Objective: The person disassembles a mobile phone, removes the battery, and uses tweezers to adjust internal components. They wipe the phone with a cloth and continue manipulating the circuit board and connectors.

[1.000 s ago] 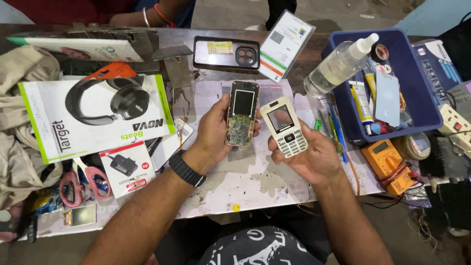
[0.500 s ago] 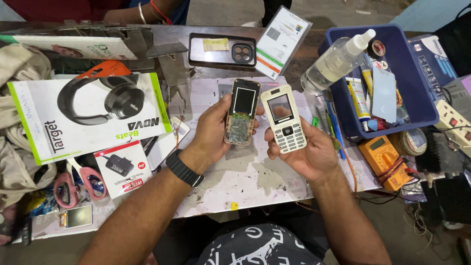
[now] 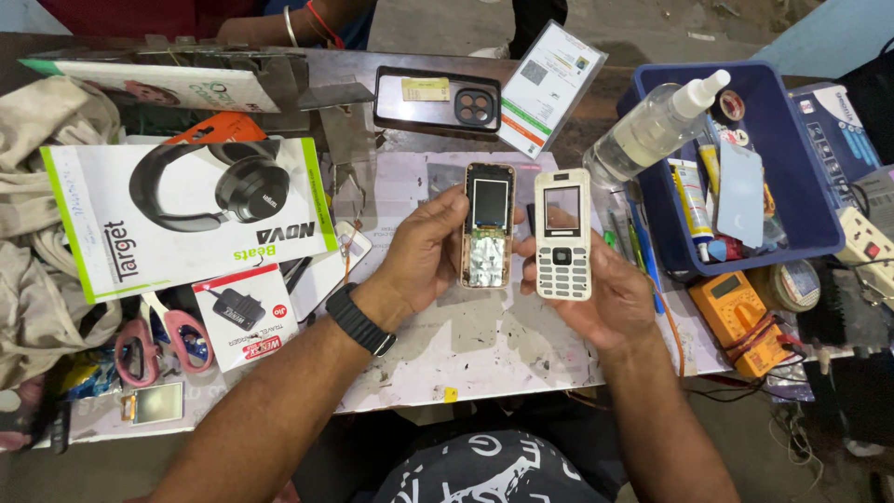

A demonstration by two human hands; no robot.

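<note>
My left hand [image 3: 424, 251] holds an opened keypad phone body [image 3: 487, 225] with its small screen and bare circuit board facing up. A black watch sits on that wrist. My right hand [image 3: 605, 293] holds a white keypad phone front cover [image 3: 562, 235] upright beside it. The two parts are side by side, a small gap apart, above a stained white work mat [image 3: 466, 345] in the middle of the table.
A headphone box [image 3: 177, 214] and charger box [image 3: 244, 315] lie left, with pink scissors [image 3: 154, 340]. A dark smartphone [image 3: 438, 99] and card lie behind. A blue bin [image 3: 801, 168] with bottle [image 3: 652, 126] and tubes stands right, near an orange multimeter [image 3: 740, 321]. Another person's arm [image 3: 289, 23] rests at the far edge.
Both hands have turned the two phone parts more upright and level with each other; the white cover now stands straight beside the opened body.
</note>
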